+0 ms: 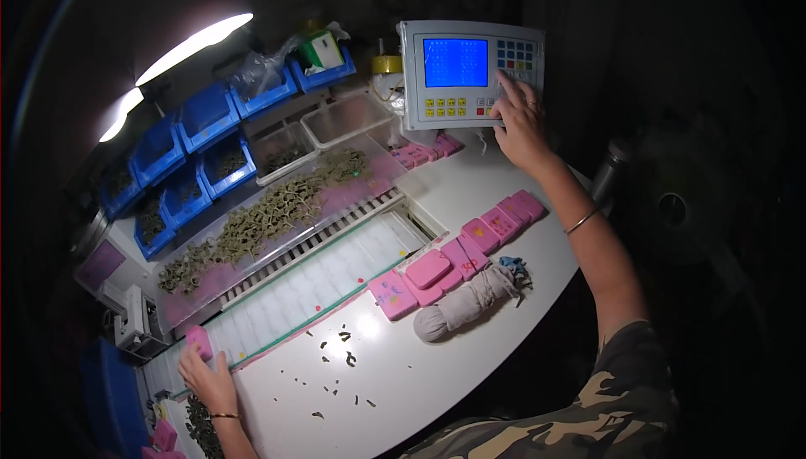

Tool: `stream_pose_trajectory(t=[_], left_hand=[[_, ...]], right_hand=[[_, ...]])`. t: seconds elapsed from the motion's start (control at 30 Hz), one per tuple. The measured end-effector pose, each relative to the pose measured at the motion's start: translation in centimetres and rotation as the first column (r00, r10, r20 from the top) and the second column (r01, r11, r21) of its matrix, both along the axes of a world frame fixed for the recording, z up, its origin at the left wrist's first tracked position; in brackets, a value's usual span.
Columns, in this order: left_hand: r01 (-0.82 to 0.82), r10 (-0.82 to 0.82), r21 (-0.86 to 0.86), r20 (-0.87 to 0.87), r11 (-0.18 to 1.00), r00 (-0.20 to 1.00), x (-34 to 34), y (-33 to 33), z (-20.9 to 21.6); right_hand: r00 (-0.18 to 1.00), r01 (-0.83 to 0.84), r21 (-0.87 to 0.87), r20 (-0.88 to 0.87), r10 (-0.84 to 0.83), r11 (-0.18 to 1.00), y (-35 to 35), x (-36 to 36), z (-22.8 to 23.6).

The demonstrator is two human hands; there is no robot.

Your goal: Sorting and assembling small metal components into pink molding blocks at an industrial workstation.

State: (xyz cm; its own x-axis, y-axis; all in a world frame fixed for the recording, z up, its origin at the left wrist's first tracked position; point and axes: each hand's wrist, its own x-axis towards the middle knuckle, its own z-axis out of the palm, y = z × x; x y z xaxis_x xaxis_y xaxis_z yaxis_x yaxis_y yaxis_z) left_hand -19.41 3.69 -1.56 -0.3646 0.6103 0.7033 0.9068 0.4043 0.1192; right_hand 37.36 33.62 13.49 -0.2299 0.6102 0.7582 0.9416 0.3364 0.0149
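Note:
My right hand point(522, 127) is raised to a grey control panel point(411, 73) with a lit blue screen point(455, 62). Its fingers are stretched out and apart, the index fingertip at the keypad point(514, 54) and the thumb near the lower keys. It holds nothing. At the lower left, my left hand point(210, 382) has its fingers on a small pink block point(199, 340) at the near end of a long white, green-edged strip point(311, 278). The hand partly hides the block.
Small dark curled pieces point(277, 211) are heaped on a clear tray behind the strip. Blue bins point(210, 119) stand at the back left. Pink blocks point(428, 270) line the white table point(369, 392) beside a tied grey cloth bundle point(462, 308). Dark scraps point(350, 359) lie nearer.

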Motion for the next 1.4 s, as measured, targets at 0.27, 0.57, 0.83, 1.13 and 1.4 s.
stream_pose_trajectory(t=[0.27,0.57,0.83,1.13,1.4], left_hand=[[-0.033,0.087,-0.153,0.368,0.988,0.926,-11.2,-0.9,-3.0],[-0.105,0.147,-0.136,0.349,0.985,0.925,-15.4,-0.9,-3.1],[0.41,-0.33,0.054,0.694,0.91,0.64,4.9,-3.1,0.4],[0.527,-0.378,-0.118,0.569,0.841,0.73,11.9,-6.3,0.6],[0.541,-0.424,-0.119,0.493,0.832,0.76,12.2,-6.6,0.5]], right_hand=[[0.999,0.038,0.012,0.019,-0.038,0.999,-0.2,0.3,-0.1],[0.999,-0.017,0.012,0.031,0.017,1.0,0.2,0.4,-0.2],[0.997,-0.003,0.033,0.072,0.0,0.999,0.2,0.9,-0.8],[0.997,0.074,0.03,0.031,-0.075,0.997,0.1,1.4,-0.2],[0.988,0.155,-0.022,0.006,-0.155,0.988,-0.2,2.5,-0.3]])
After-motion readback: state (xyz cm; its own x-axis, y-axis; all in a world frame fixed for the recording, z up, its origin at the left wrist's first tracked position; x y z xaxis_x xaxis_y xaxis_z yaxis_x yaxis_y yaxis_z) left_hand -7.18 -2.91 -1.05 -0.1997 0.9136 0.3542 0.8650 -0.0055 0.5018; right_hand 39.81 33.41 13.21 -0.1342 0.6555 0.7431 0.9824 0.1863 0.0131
